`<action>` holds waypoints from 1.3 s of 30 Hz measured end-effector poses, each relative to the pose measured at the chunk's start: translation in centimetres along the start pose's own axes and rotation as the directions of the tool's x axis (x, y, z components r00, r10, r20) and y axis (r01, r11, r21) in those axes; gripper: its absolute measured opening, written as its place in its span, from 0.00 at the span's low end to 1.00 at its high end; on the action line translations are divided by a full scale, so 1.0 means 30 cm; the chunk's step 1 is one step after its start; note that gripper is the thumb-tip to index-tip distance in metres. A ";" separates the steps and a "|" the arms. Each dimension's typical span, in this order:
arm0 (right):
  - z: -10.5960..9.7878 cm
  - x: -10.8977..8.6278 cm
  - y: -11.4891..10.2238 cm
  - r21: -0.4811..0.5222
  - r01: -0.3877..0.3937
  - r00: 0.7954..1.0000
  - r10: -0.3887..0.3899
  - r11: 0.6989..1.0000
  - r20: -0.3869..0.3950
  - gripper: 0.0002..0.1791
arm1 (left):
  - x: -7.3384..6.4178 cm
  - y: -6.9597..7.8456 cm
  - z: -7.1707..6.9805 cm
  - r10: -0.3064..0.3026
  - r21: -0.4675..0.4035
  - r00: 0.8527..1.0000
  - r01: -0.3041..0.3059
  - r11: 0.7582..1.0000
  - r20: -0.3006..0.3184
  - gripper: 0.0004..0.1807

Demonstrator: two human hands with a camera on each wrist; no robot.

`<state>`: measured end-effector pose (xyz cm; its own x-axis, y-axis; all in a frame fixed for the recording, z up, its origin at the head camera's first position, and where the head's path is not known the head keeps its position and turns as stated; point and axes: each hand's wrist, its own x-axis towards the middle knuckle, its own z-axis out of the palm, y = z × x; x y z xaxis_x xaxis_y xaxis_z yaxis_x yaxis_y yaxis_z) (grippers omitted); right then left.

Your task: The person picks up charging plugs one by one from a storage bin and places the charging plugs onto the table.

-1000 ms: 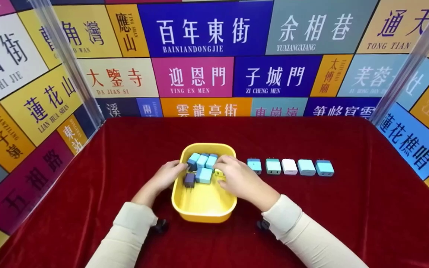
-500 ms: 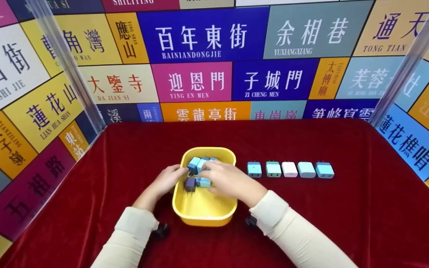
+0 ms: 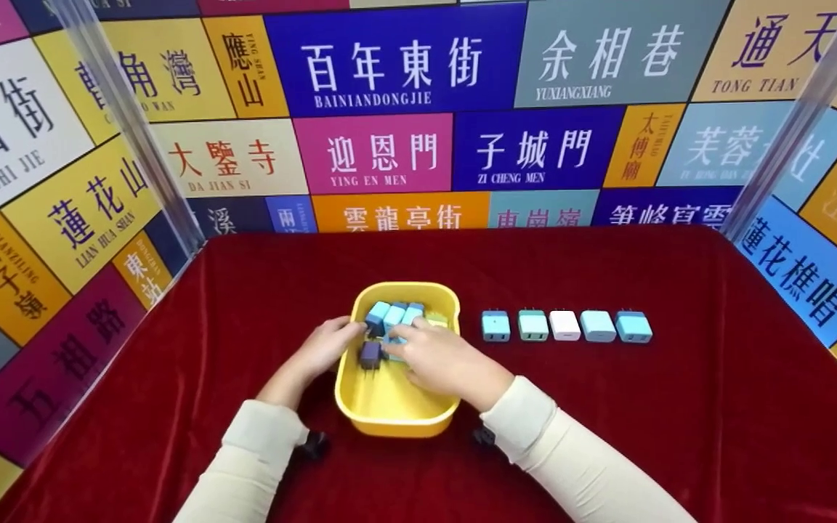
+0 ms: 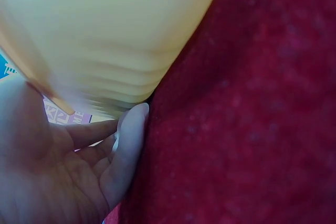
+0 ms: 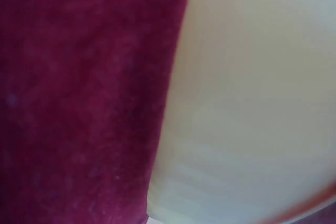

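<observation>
A yellow plastic tub (image 3: 405,428) stands on the red cloth. My left hand (image 3: 325,347) grips its left side, thumb over the rim; in the left wrist view the fingers of that hand (image 4: 68,166) lie against the tub's outer wall (image 4: 110,30). My right hand (image 3: 447,362) reaches inside, its bent fingers over a light blue charger plug (image 3: 394,357); its thumb is hidden. Behind the fingers lie several blue plugs (image 3: 377,318) and a yellow-green one (image 3: 437,319). A dark purple plug (image 3: 370,354) sits to the left. The right wrist view holds only tub wall (image 5: 247,98) and cloth.
Right of the tub, several charger plugs stand in a row on the cloth: blue (image 3: 495,326), green-topped (image 3: 532,326), white (image 3: 564,326) and more blue ones (image 3: 633,327). Colourful sign panels (image 3: 389,65) rise behind the table.
My right hand has shifted left within the tub, from the yellow-green plug across the blue ones, then slightly back toward me over the light blue plug. The left hand stays on the tub's side.
</observation>
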<state>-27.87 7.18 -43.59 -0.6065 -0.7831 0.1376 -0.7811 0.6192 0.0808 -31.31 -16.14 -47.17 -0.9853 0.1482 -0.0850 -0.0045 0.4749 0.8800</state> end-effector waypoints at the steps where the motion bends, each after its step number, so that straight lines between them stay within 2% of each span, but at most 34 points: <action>1: 0.001 0.000 -0.002 -0.004 0.004 1.000 -0.004 1.000 0.004 0.23 | 0.000 -0.002 0.000 -0.001 0.001 1.000 0.001 1.000 -0.002 0.27; 7: -0.014 -0.003 -0.011 0.010 -0.021 0.997 0.020 1.000 0.079 0.26 | -0.003 -0.003 0.000 -0.018 -0.001 1.000 0.018 1.000 0.010 0.29; 12: -0.049 -0.012 -0.027 -0.001 -0.074 0.983 0.073 0.997 0.171 0.27 | -0.001 -0.001 -0.001 -0.003 -0.011 1.000 0.003 1.000 0.010 0.29; 16: -0.065 -0.018 -0.049 -0.020 -0.120 0.972 0.121 0.993 0.203 0.25 | -0.002 -0.003 -0.002 0.007 -0.015 1.000 -0.007 1.000 0.002 0.28; 18: -0.071 -0.023 -0.056 -0.036 -0.128 0.973 0.133 0.991 0.191 0.21 | -0.002 -0.003 -0.001 0.007 -0.017 1.000 -0.007 1.000 -0.001 0.27; 21: -0.080 -0.028 -0.053 -0.075 -0.107 0.985 0.116 0.991 0.130 0.14 | 0.002 -0.005 -0.003 0.010 -0.016 1.000 -0.010 1.000 0.006 0.27; 22: -0.082 -0.028 -0.049 -0.084 -0.094 0.990 0.102 0.992 0.100 0.13 | 0.031 -0.050 -0.003 0.044 -0.031 0.999 -0.043 0.999 0.018 0.28; 24: -0.082 -0.028 -0.038 -0.094 -0.064 0.996 0.068 0.994 0.049 0.13 | 0.035 -0.055 -0.006 0.046 -0.032 0.998 -0.045 0.998 0.032 0.29; 25: -0.080 -0.026 -0.033 -0.094 -0.048 0.998 0.051 0.994 0.031 0.13 | 0.062 -0.094 -0.006 0.078 -0.045 0.996 -0.076 0.996 0.044 0.30; 27: -0.074 -0.024 -0.023 -0.076 -0.025 1.000 0.026 0.997 0.010 0.15 | 0.064 -0.094 -0.006 0.078 -0.041 0.996 -0.076 0.996 0.046 0.30; 28: -0.070 -0.024 -0.019 -0.070 -0.015 1.000 0.015 0.997 0.005 0.15 | 0.063 -0.093 -0.005 0.077 -0.036 0.996 -0.075 0.996 0.044 0.30; 29: -0.065 -0.024 -0.016 -0.066 -0.005 1.000 0.005 0.998 0.001 0.15 | 0.035 -0.047 -0.005 0.044 -0.017 0.998 -0.043 0.999 0.033 0.29; 31: -0.056 -0.024 -0.009 -0.064 0.008 1.000 -0.008 0.998 -0.008 0.14 | 0.033 -0.041 -0.001 0.039 -0.011 0.999 -0.039 0.999 0.023 0.28; 32: -0.053 -0.025 -0.008 -0.058 0.009 1.000 -0.010 0.998 -0.012 0.13 | 0.007 -0.001 -0.001 0.005 0.006 1.000 -0.005 1.000 0.010 0.28; 39: -0.047 -0.029 -0.015 -0.097 -0.004 1.000 0.003 0.995 -0.015 0.08 | -0.003 0.009 0.005 -0.012 0.007 1.000 0.012 1.000 -0.014 0.26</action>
<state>-26.79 7.65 -42.35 -0.6066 -0.7803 0.1522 -0.7603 0.6253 0.1758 -31.21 -15.91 -47.00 -0.9874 0.1309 -0.0889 -0.0148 0.4825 0.8757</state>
